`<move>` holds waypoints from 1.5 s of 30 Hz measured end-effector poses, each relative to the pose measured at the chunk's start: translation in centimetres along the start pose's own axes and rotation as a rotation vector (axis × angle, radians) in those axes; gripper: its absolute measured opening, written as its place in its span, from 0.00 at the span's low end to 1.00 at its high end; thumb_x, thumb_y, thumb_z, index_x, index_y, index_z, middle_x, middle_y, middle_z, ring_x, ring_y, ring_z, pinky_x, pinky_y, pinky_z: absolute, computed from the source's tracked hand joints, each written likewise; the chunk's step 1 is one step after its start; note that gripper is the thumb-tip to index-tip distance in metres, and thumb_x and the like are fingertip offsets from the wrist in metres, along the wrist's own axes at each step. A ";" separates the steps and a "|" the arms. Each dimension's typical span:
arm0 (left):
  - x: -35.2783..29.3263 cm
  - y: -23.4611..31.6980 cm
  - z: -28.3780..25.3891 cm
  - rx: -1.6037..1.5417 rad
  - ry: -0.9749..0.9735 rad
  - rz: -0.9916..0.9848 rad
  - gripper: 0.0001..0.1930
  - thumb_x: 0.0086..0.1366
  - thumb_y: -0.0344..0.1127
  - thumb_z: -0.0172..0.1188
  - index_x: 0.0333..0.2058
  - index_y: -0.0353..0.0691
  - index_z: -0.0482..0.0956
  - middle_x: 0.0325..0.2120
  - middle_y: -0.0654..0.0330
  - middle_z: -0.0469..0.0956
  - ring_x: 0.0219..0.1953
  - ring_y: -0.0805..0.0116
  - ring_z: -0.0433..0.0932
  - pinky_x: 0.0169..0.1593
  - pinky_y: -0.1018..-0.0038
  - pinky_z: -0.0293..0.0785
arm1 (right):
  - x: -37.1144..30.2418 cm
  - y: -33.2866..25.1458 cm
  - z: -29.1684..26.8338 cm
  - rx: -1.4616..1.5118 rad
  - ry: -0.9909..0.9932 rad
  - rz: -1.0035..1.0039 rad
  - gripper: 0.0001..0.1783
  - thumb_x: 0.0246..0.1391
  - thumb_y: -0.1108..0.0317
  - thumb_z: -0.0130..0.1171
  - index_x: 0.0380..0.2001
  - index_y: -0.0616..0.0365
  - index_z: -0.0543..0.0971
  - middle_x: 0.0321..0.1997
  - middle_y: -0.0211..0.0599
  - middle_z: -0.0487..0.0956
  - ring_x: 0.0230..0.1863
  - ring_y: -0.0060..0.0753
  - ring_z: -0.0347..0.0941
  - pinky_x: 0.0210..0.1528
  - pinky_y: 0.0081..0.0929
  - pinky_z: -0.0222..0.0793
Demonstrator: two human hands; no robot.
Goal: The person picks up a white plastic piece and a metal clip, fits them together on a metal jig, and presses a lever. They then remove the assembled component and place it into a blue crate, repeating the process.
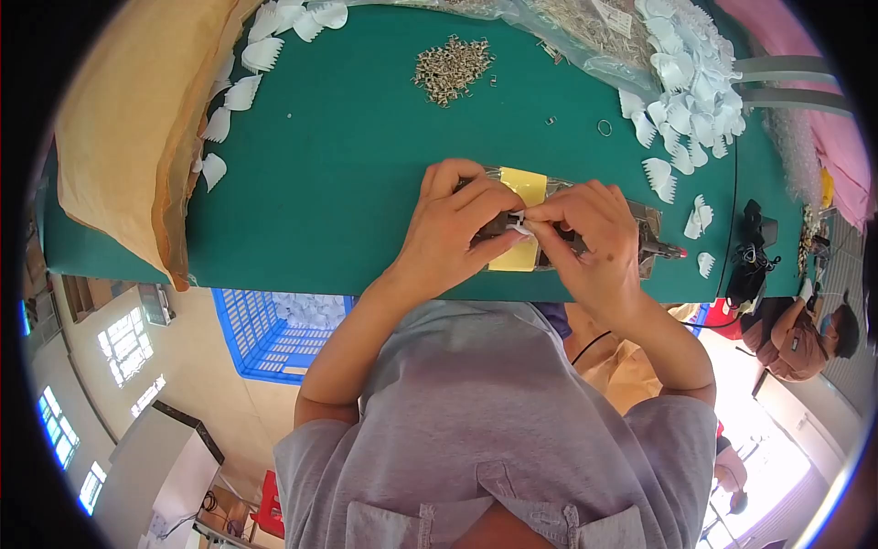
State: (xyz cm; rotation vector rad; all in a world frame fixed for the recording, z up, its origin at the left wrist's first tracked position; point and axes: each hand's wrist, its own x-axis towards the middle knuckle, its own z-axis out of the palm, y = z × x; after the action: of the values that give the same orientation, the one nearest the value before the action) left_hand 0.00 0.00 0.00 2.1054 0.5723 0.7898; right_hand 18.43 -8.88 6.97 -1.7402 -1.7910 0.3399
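Head view: the left hand (457,224) and right hand (590,233) are both pinched at the fingertips on a small white plastic piece (517,222), located above the middle of the yellow-banded fixture (523,183). The fingers conceal whether the piece touches the fixture. Beyond the fixture, on the green counter (320,183), lies a pile of small metal clips (453,70). Beyond it to the right is a heap of white toothed plastic pieces (677,73); well to its left, a brown paper sack (128,137). Assessed risks: uneven fingertip pressure could skew or drop the piece; a shifting fixture could nip the fingers.
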 end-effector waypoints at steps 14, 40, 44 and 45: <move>0.4 -0.1 0.5 -0.149 0.016 -0.017 0.15 0.54 0.29 0.78 0.39 0.38 0.82 0.38 0.60 0.84 0.47 0.56 0.80 0.50 0.64 0.76 | 4.7 5.4 -4.5 0.450 -0.054 0.504 0.08 0.61 0.68 0.68 0.37 0.62 0.86 0.32 0.28 0.85 0.34 0.16 0.79 0.40 0.20 0.77; 0.2 0.1 0.5 -0.293 -0.027 -0.117 0.13 0.56 0.25 0.75 0.38 0.36 0.80 0.37 0.58 0.83 0.43 0.59 0.80 0.50 0.66 0.75 | 12.9 12.2 1.2 -0.367 -0.030 0.383 0.10 0.58 0.59 0.66 0.36 0.51 0.88 0.39 0.42 0.87 0.41 0.50 0.85 0.46 0.44 0.80; 0.6 0.5 0.3 -0.292 -0.024 -0.116 0.12 0.57 0.25 0.75 0.37 0.37 0.81 0.37 0.58 0.83 0.43 0.60 0.80 0.48 0.66 0.74 | 13.7 13.7 1.0 -0.365 -0.147 0.373 0.15 0.56 0.55 0.64 0.34 0.56 0.86 0.37 0.45 0.87 0.41 0.52 0.85 0.47 0.46 0.80; 0.5 0.4 0.4 -0.294 -0.028 -0.129 0.12 0.57 0.25 0.75 0.37 0.37 0.81 0.37 0.58 0.83 0.43 0.60 0.80 0.48 0.66 0.74 | 13.1 13.7 0.9 -0.359 -0.158 0.379 0.15 0.56 0.55 0.64 0.34 0.56 0.86 0.37 0.45 0.87 0.41 0.52 0.85 0.47 0.46 0.80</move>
State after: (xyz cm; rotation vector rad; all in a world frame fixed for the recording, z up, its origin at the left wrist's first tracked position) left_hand 0.66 -0.09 0.29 1.7900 0.5359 0.7232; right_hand 29.67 5.41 1.63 -2.3748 -1.6997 0.3311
